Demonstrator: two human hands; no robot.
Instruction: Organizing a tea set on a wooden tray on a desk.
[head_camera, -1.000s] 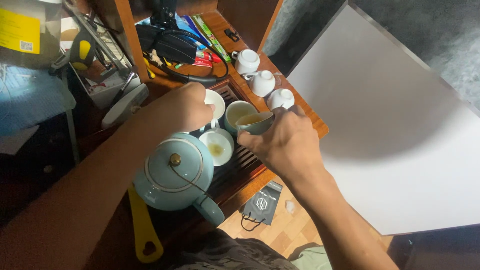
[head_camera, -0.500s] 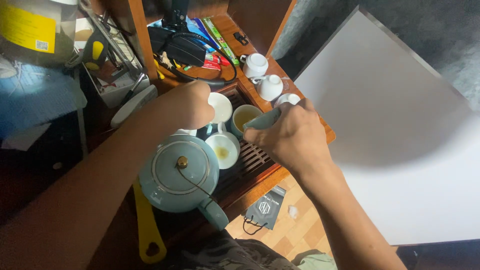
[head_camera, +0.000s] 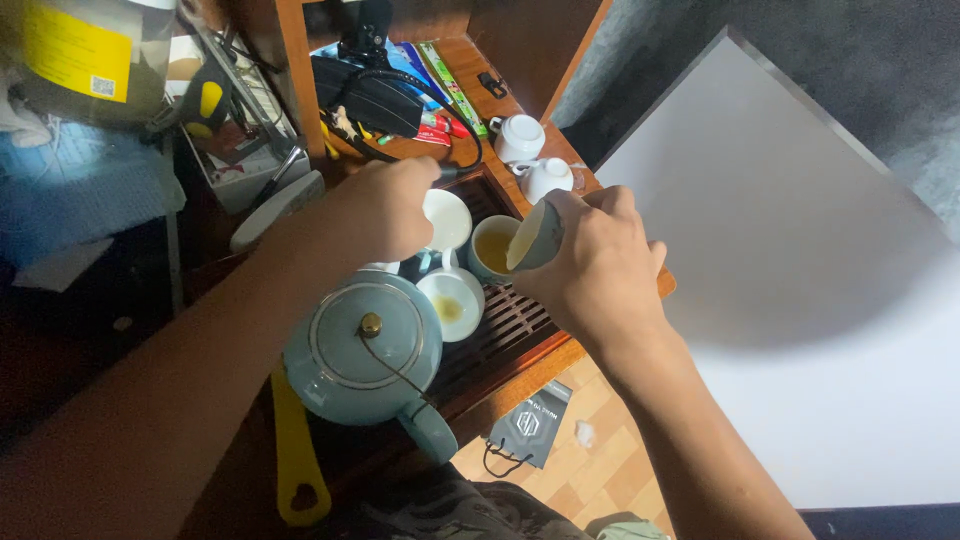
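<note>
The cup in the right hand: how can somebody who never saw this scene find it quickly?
Find the big pale blue teapot on the slatted wooden tray. Beyond it stand several small cups; the right hand holds one cup above them. Only this grey-green one is lifted and tipped steeply sideways.

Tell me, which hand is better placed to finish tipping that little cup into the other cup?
Probably the right hand: it holds the tilted cup right above the tea-filled cup. The left hand grips a white cup.

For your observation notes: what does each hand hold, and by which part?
The right hand grips a tilted pale blue cup around its side. The left hand holds a white cup at its near rim.
</note>
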